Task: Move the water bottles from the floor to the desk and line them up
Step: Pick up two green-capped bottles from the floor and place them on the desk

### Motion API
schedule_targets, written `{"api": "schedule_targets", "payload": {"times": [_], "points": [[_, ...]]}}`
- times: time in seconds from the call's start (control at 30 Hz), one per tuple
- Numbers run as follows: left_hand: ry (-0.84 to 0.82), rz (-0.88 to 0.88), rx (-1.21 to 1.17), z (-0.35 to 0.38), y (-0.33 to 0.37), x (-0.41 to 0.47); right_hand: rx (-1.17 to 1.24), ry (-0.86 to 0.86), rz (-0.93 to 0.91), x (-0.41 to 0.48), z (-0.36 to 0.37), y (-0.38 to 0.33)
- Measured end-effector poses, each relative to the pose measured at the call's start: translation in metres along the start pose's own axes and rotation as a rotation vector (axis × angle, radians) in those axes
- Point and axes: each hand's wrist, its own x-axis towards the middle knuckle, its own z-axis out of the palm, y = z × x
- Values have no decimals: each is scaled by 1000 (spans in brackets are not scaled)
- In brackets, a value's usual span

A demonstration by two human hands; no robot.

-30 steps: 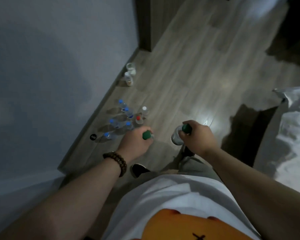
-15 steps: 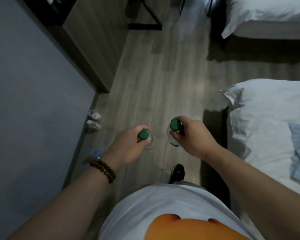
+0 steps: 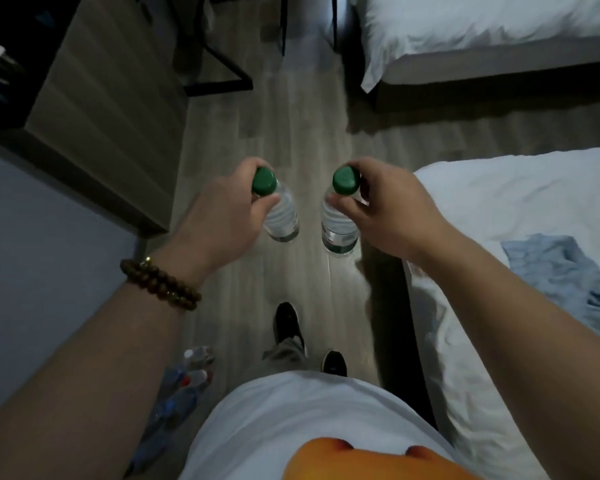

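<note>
My left hand [image 3: 222,216] grips a clear water bottle with a green cap [image 3: 281,216] by its neck, so the bottle hangs above the wooden floor. My right hand [image 3: 385,209] holds a second green-capped bottle [image 3: 336,223] the same way, about a hand's width to the right. Several more bottles with blue, red and white caps [image 3: 187,379] stand on the floor at the lower left, beside my left forearm and partly hidden by it. The wooden desk unit [image 3: 101,109] rises at the upper left.
A bed with white sheets [image 3: 499,209] and a blue cloth [image 3: 568,271] lies close on the right. Another bed [image 3: 482,32] is at the top right. Black metal legs [image 3: 222,64] stand beside the desk. A grey wall [image 3: 32,254] runs along the left. My shoes [image 3: 286,323] are on the floor strip.
The view has swung from the bottles by the wall toward the desk and beds. Both hands have risen with their green-capped bottles and moved a little apart. The floor bottles now sit behind my left arm.
</note>
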Motion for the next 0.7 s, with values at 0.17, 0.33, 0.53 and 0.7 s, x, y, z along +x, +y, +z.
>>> {"api": "schedule_targets", "payload": {"times": [0.17,0.33,0.53,0.7], "points": [[49,82,-77,-5,6,58,20,88,46,37,-24,12],[11,185,-191,-20,2,127,248,76,67,84,-44,22],[-81,300,-241,-39,-9,219,454,133,51,159,-55,25],[-190,294,-459,-44,-20,284,538,220,13,220,-62,27]]}}
